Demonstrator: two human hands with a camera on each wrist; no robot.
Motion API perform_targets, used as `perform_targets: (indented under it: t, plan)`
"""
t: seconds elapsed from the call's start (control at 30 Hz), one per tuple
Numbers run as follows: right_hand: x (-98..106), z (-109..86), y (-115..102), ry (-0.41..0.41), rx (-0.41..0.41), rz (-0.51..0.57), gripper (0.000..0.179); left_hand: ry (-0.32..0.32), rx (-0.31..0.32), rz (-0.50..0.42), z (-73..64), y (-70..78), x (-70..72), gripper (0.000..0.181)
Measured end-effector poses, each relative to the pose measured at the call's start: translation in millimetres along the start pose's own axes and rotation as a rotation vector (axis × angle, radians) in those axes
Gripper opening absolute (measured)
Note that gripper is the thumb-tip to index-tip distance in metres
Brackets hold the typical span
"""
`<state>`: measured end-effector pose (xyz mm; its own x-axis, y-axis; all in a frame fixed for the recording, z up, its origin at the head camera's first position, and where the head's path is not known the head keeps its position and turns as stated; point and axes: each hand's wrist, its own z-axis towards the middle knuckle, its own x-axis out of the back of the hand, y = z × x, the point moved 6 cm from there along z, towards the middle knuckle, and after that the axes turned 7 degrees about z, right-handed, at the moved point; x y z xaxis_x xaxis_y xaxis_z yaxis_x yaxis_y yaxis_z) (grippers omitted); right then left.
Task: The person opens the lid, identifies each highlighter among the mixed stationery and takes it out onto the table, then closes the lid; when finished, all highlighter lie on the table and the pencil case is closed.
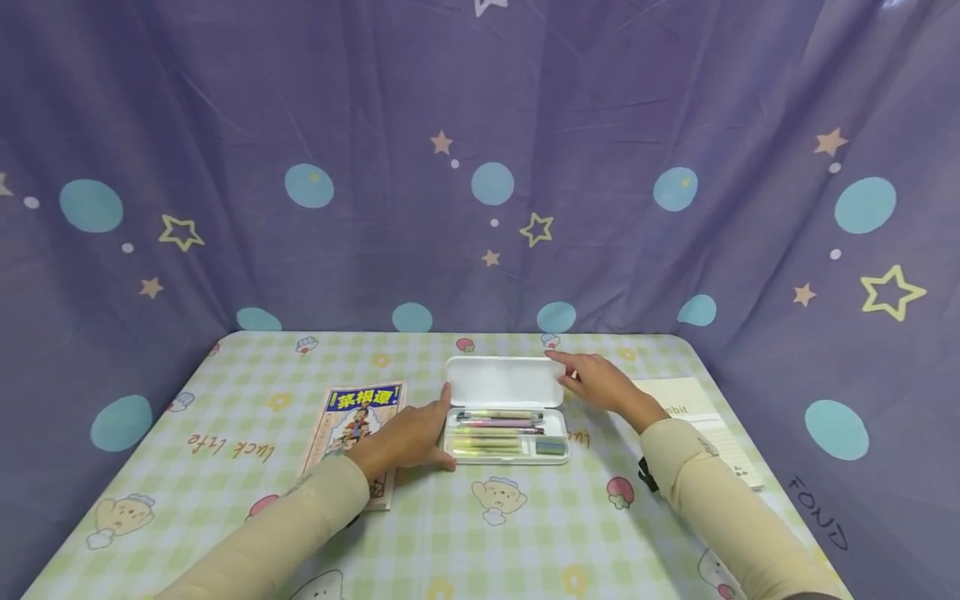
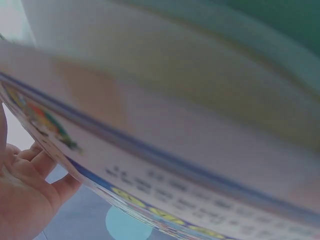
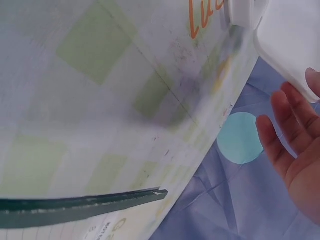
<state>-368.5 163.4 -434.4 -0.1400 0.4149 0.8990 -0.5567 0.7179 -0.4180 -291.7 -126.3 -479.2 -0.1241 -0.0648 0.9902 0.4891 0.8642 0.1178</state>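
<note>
The head view shows the case [image 1: 498,461] nearer the worktop's [image 1: 408,542] right edge than its left, pens [image 1: 501,423] in, lid [image 1: 502,382] up and unclosed, the left hand [image 1: 412,436], fingers spread, at its left end; the left wrist's, a book [image 2: 200,185] hiding some fingertips; the right wrist's, the right hand [image 3: 304,162] pinching the lid's edge.

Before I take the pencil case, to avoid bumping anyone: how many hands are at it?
2: the left hand at the left side of the pencil case, the right hand at the upper right of its lid.
</note>
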Motion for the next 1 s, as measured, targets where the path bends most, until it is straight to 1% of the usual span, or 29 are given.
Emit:
perform_targets:
  t: [0.07,0.13,0.3,0.4,0.5,0.57,0.67,0.8,0.9,1.0]
  plan:
    - [3,-2.3,-2,0.007,-0.004,-0.005,0.053,0.001,0.010,0.002,1.5,-1.3,-0.3,0.136]
    - [6,-4.9,-5,0.030,0.008,-0.017,0.052,0.001,0.019,0.008,2.5,-2.6,-0.6,0.137]
    - [13,-12.6,-12,0.145,0.059,-0.062,0.048,-0.001,0.021,0.006,2.2,-3.6,-0.6,0.137]
    - [12,-15.3,-16,0.199,0.079,-0.075,0.043,0.005,0.013,0.021,1.2,-3.2,0.5,0.137]
    - [8,-16.2,-23,0.221,0.106,-0.076,0.040,0.011,0.008,0.040,0.4,-2.5,1.7,0.136]
    - [3,-16.4,-28,0.208,0.131,-0.072,0.038,0.017,0.004,0.042,0.3,-1.3,2.9,0.136]
    - [-8,-15.5,-35,0.142,0.169,-0.074,0.037,0.020,-0.003,0.035,0.2,1.2,4.5,0.134]
    - [-24,-12.3,-40,0.038,0.173,-0.082,0.037,0.014,-0.004,0.026,-0.3,4.6,5.9,0.134]
    - [-30,-8.9,-42,-0.012,0.167,-0.078,0.036,0.008,0.004,0.034,0.4,5.1,5.5,0.135]
    - [-35,-6.6,-45,-0.040,0.188,-0.076,0.033,0.007,0.010,0.040,1.7,4.4,3.2,0.136]
